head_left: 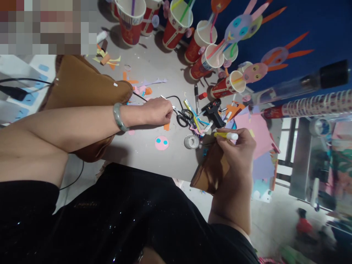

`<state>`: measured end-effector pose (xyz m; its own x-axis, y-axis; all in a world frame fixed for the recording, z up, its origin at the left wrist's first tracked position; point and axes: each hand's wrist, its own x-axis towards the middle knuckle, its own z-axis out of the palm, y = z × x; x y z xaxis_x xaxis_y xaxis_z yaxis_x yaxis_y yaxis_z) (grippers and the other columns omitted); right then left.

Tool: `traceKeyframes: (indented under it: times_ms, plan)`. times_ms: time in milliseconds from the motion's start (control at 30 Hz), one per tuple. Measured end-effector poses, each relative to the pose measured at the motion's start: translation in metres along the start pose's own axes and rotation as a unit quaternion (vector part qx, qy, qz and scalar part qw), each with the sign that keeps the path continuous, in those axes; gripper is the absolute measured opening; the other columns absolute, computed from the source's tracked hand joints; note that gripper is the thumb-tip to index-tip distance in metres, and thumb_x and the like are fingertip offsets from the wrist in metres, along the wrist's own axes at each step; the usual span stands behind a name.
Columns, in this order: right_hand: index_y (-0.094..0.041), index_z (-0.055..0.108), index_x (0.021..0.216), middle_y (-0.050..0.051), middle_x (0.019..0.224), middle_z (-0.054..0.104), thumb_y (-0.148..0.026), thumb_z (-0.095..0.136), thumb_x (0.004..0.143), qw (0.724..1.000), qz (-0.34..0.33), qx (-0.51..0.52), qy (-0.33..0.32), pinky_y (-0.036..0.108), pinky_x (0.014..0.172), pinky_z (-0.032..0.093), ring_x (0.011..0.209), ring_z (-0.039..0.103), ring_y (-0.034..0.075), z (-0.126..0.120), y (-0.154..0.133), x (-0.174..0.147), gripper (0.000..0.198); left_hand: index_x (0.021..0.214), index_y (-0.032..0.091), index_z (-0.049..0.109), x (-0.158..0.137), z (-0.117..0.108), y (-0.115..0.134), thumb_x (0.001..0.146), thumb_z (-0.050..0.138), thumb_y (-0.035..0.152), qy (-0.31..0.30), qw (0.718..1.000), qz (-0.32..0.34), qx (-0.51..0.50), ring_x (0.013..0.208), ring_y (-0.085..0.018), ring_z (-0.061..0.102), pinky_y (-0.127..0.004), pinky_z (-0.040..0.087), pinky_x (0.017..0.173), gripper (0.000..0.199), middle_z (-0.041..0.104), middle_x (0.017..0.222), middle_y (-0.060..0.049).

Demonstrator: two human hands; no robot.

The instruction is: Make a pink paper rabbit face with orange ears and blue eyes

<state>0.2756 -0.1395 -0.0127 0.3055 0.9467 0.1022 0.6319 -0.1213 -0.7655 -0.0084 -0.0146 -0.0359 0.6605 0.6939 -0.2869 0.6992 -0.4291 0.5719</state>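
Right hand (239,145): bent up, thumb and fingers pinching a yellow marker (227,135), white rounded end out, above table (145,161)
Left hand (161,112): curled fist, knuckles up, can't tell if gripping anything; forearm (82,123) stretched across, smooth glossy bangle (118,116)
Scissors (182,113): black looped handles, just beside left hand
Paper disc (161,143): flat, pink, two blue dots
Glue gun (216,113): black, beyond marker
Paper cups (172,33): red-and-white, tapered, far side

Scissors (180,111) left of the glue gun (216,113) on the table (143,159), paper cutout (161,143) in front, cups (173,35) behind
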Motion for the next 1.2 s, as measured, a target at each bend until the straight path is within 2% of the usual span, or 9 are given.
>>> traceKeyframes:
  times_ms: [67,167,233,333,467,633,800,967,1200]
  plan:
    - [-0.025,0.057,0.082,0.005,0.093,0.079,-0.031,0.078,0.074,0.999,-0.029,-0.006,-0.027,0.044,0.084,0.058,0.09,0.075,0.026,0.003,-0.013,-0.005,0.023,0.08,0.018,0.08,-0.001,0.0,0.001,0.072,0.064,0.018,-0.005,1.0,-0.005,0.003,0.079,-0.022,0.066,-0.031,0.042,0.069,0.018,0.075,0.081,-0.008]
    - [-0.025,0.064,0.088,0.003,0.089,0.078,-0.035,0.079,0.078,0.991,-0.08,-0.057,-0.088,0.042,0.082,0.056,0.084,0.073,0.024,0.009,-0.027,-0.011,0.02,0.082,0.017,0.081,-0.001,-0.001,0.002,0.074,0.063,0.018,-0.007,1.0,-0.006,0.001,0.081,-0.023,0.067,-0.032,0.043,0.071,0.02,0.074,0.08,-0.008]
    - [-0.025,0.069,0.093,0.003,0.088,0.077,-0.038,0.078,0.082,0.977,-0.128,-0.085,-0.146,0.04,0.081,0.055,0.081,0.071,0.023,0.014,-0.033,-0.013,0.019,0.081,0.017,0.08,-0.002,-0.001,0.002,0.074,0.064,0.018,-0.001,1.0,-0.006,-0.008,0.079,-0.022,0.066,-0.031,0.041,0.07,0.018,0.073,0.077,-0.008]
    - [-0.027,0.073,0.1,0.005,0.093,0.079,-0.039,0.073,0.089,0.952,-0.192,-0.09,-0.222,0.042,0.086,0.055,0.088,0.073,0.024,0.024,-0.04,-0.015,0.017,0.078,0.017,0.079,-0.002,-0.001,0.004,0.075,0.064,0.017,0.008,1.0,-0.004,-0.022,0.078,-0.02,0.065,-0.031,0.039,0.068,0.016,0.072,0.075,-0.007]
    - [-0.026,0.073,0.104,0.007,0.099,0.079,-0.038,0.069,0.094,0.937,-0.207,-0.087,-0.268,0.042,0.087,0.055,0.092,0.073,0.025,0.037,-0.044,-0.016,0.016,0.084,0.017,0.081,-0.003,-0.001,0.005,0.078,0.062,0.016,0.007,1.0,-0.002,-0.019,0.08,-0.022,0.067,-0.031,0.041,0.069,0.02,0.074,0.079,-0.008]
    - [-0.025,0.071,0.102,0.007,0.097,0.079,-0.037,0.069,0.092,0.94,-0.204,-0.073,-0.263,0.04,0.084,0.056,0.088,0.072,0.024,0.048,-0.045,-0.017,0.016,0.091,0.017,0.081,-0.003,0.0,0.004,0.08,0.061,0.019,0.006,1.0,0.0,0.001,0.085,-0.022,0.068,-0.03,0.043,0.072,0.023,0.076,0.083,-0.009]
    - [-0.024,0.068,0.094,0.003,0.085,0.075,-0.033,0.073,0.086,0.955,-0.184,-0.044,-0.226,0.034,0.071,0.053,0.074,0.068,0.019,0.058,-0.048,-0.014,0.013,0.093,0.018,0.081,-0.003,-0.001,0.007,0.08,0.061,0.019,-0.008,1.0,-0.008,0.012,0.086,-0.022,0.07,-0.03,0.045,0.073,0.024,0.077,0.086,-0.007]
    - [-0.024,0.067,0.09,0.003,0.087,0.075,-0.025,0.071,0.084,0.957,-0.209,-0.027,-0.199,0.034,0.074,0.053,0.078,0.068,0.019,0.07,-0.05,-0.009,0.007,0.091,0.02,0.08,-0.003,-0.002,0.009,0.079,0.064,0.02,-0.013,1.0,-0.015,-0.004,0.085,-0.021,0.07,-0.028,0.044,0.072,0.02,0.077,0.084,-0.005]
    - [-0.025,0.064,0.097,0.004,0.091,0.076,-0.031,0.068,0.091,0.947,-0.255,-0.048,-0.188,0.036,0.074,0.052,0.079,0.069,0.02,0.089,-0.044,-0.008,0.009,0.092,0.017,0.079,-0.003,0.0,0.006,0.082,0.062,0.018,-0.009,1.0,-0.011,0.011,0.091,-0.022,0.071,-0.028,0.044,0.072,0.02,0.078,0.091,-0.008]
